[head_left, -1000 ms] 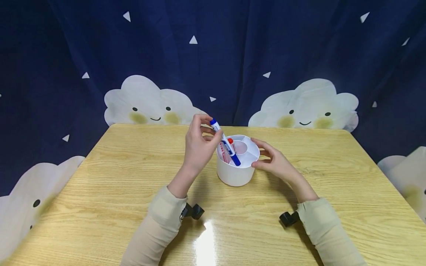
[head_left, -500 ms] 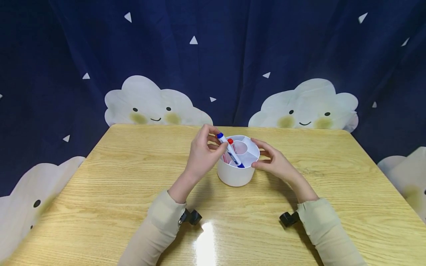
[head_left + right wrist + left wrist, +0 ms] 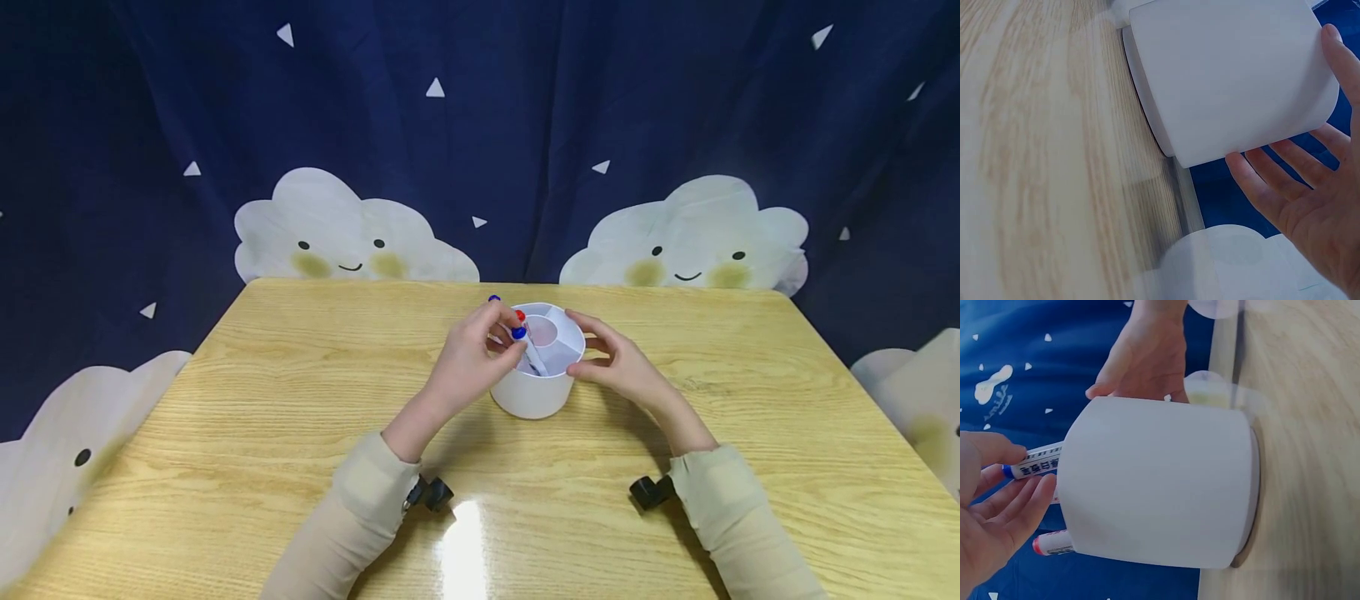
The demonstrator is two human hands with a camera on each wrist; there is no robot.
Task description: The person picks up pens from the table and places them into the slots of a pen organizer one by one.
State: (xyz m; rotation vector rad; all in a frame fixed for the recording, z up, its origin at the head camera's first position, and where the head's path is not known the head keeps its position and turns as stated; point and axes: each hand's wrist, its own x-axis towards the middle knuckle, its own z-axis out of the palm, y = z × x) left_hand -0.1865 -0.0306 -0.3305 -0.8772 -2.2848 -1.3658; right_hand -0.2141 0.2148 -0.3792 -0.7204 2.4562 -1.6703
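A white round holder [image 3: 531, 392] with several compartments and a round middle cup stands on the table. My left hand [image 3: 474, 357] is over its left rim and pinches the blue end of a white whiteboard marker [image 3: 1036, 462]. The marker's lower part leans down inside the holder. My right hand [image 3: 618, 358] touches the holder's right side; in the right wrist view its fingers [image 3: 1266, 178] are nearly straight and the thumb is apart from them. A red-ended marker [image 3: 1054, 542] stands in the holder. Beyond my left hand shows a small blue tip [image 3: 494, 297], its body hidden.
The wooden table [image 3: 247, 417] ends at a dark blue curtain [image 3: 495, 125] printed with clouds and triangles. Black wrist devices [image 3: 651, 494] sit at both cuffs, close above the tabletop.
My left hand has moved down and to the right, lowering the blue-ended marker into the holder. My right hand and the holder stay in place.
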